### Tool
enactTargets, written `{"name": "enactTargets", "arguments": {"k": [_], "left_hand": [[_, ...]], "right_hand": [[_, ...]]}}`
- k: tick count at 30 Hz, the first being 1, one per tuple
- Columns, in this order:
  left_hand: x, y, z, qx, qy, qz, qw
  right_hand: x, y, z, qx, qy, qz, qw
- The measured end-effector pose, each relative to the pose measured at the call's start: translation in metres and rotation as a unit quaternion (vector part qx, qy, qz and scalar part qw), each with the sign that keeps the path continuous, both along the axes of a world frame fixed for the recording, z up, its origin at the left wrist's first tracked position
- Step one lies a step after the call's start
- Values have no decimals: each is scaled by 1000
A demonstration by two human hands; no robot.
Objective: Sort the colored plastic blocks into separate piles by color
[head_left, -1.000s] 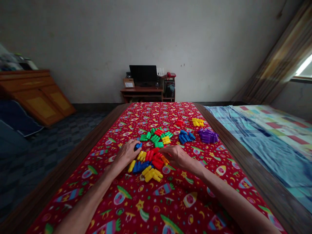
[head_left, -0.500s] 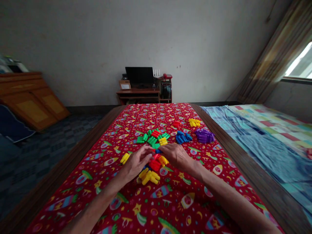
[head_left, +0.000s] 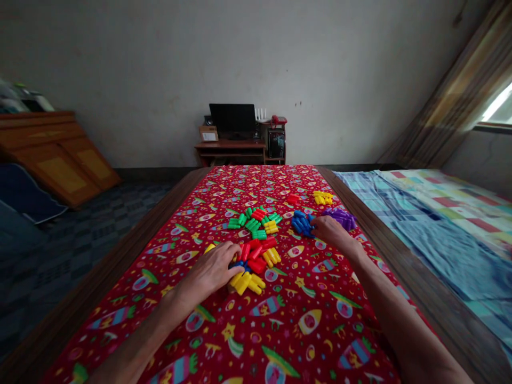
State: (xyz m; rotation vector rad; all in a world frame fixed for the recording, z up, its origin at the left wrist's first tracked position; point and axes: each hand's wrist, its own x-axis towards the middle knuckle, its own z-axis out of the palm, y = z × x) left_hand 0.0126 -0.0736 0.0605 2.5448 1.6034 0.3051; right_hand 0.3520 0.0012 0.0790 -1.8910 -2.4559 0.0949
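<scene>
A near pile of mixed plastic pieces (head_left: pixel 256 261), red, yellow and blue, lies on the red patterned cloth (head_left: pixel 256 330). My left hand (head_left: pixel 212 269) rests palm down on its left side, fingers spread over the pieces. My right hand (head_left: pixel 330 230) is stretched forward to the right, its fingertips at the blue pile (head_left: pixel 302 223), with the purple pile (head_left: pixel 340 217) just behind it. Whether the right fingers hold a piece is hidden. Farther out lie a green, red and yellow cluster (head_left: pixel 256 221), a small red group (head_left: pixel 293 199) and a yellow group (head_left: pixel 323 198).
The cloth covers a long wooden table (head_left: pixel 136 234). A bed with checked bedding (head_left: pixel 432 224) runs along the right. A desk with a dark monitor (head_left: pixel 234 120) stands at the far wall, a wooden cabinet (head_left: pixel 56 160) at the left.
My right hand has left the near pile and reached forward right to the blue pile. My left hand stays on the near pile, shifted slightly.
</scene>
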Motion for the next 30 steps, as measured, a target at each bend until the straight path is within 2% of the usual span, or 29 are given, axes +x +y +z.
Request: {"name": "enactTargets", "arguments": {"k": [3, 6, 7, 9, 12, 15, 18, 20, 22, 25, 30], "left_hand": [[3, 0, 3, -55, 43, 38, 997], [5, -2, -2, -71, 49, 53, 995], [5, -2, -4, -73, 37, 50, 995], [3, 1, -5, -84, -10, 41, 996], [-1, 10, -3, -112, -117, 39, 986], [-5, 20, 0, -109, -244, 66, 961], [-3, 25, 1, -81, -369, 77, 923], [2, 23, 2, -59, -415, 68, 905], [9, 19, 4, -30, -427, 63, 901], [19, 9, 5, 7, -419, 76, 905], [32, -5, 8, 89, -375, 63, 920]], "right_hand": [[-5, -4, 8, 22, -4, -37, 999], [-20, -13, 17, 49, 4, -39, 998], [-28, -18, 18, 62, 20, -15, 998], [-46, -28, 15, 83, 66, 75, 992], [-78, -47, -1, 83, 132, 242, 958], [-109, -64, -20, 97, 162, 355, 915], [-131, -73, -33, 137, 149, 413, 888], [-136, -74, -37, 144, 130, 420, 887], [-136, -73, -37, 139, 142, 397, 896], [-128, -73, -33, 140, 233, 325, 906], [-120, -77, -26, 85, 391, 227, 888]]}}
